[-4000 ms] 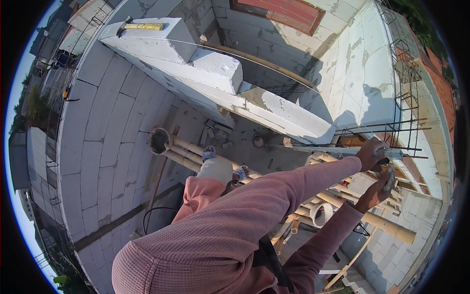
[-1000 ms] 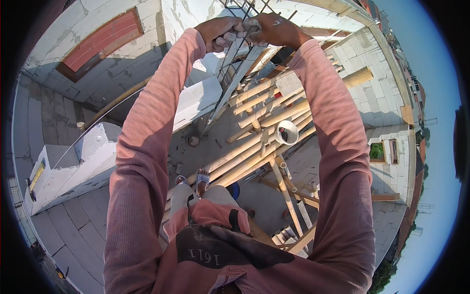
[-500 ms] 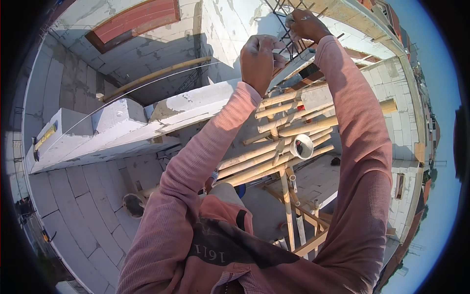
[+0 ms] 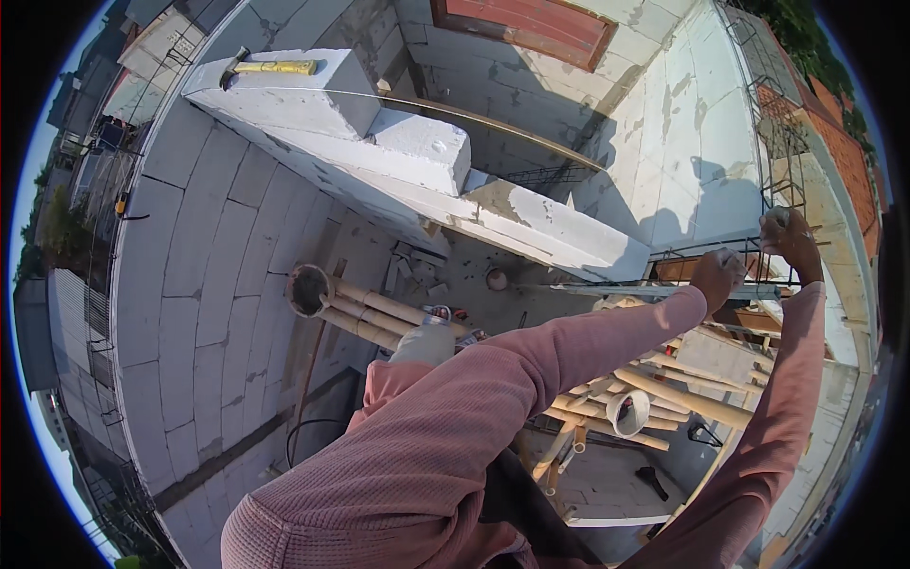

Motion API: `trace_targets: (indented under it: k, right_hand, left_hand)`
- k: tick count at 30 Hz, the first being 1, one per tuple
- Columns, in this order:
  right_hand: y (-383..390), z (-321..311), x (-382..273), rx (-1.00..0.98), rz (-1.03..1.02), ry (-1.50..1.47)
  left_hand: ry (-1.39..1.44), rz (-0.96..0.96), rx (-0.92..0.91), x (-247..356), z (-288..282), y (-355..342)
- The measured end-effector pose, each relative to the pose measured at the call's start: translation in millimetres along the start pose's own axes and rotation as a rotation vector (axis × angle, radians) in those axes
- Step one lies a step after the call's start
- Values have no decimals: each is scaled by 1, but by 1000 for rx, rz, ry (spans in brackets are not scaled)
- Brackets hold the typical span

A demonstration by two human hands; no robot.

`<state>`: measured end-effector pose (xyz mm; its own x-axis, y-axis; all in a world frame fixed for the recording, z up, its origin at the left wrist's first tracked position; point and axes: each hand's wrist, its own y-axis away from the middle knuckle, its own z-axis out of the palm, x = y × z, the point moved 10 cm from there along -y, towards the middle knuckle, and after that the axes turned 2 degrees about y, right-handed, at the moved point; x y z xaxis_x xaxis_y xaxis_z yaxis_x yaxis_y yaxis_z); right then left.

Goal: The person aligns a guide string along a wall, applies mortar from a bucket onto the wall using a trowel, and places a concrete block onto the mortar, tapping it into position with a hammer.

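Observation:
At the far right, both my arms in dusty pink sleeves reach to a dark steel rebar cage (image 4: 789, 169). My left hand (image 4: 718, 277) is closed, its fingertips drawn together beside the lower bars; anything pinched there is too small to see. My right hand (image 4: 792, 243) is curled closed against the cage's upright bars, a little higher and farther right. What it grips is hidden by the fingers. A thin string (image 4: 353, 92) runs over the pale block wall (image 4: 531, 223) from the hammer end; its far end is lost from sight.
A yellow-handled hammer (image 4: 275, 67) lies on the top block at far left. Bamboo poles (image 4: 682, 379) form a scaffold below my arms, with a white bucket (image 4: 627, 413) on it. Another bucket (image 4: 309, 290) stands by poles at left. A red-panelled frame (image 4: 526, 28) is set in the back wall.
My view has swung so that the cage and both hands now sit farther right and lower. The hammer and left wall show more fully. Both hands stay closed at the cage.

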<state>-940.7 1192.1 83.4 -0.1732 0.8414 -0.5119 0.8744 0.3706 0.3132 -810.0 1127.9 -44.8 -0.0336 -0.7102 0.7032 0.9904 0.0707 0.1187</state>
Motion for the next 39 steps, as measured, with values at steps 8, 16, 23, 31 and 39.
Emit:
trace_targets:
  k: [8,16,23,31,39]
  right_hand:
    - [32,23,-34,-240,117,-47]
    - [-26,-11,13,166,-38,359]
    - [-22,1,-12,-61,-104,1010]
    - [-30,-32,-36,8,-218,1324]
    - [-26,-51,-45,414,123,823]
  left_hand:
    - [125,-38,-45,-6,25,-6]
    - [134,-273,-54,11,10,18]
    - [-372,-67,-154,2,28,32]
    - [-392,-57,39,-13,45,12]
    - [-319,-18,88,-22,44,4]
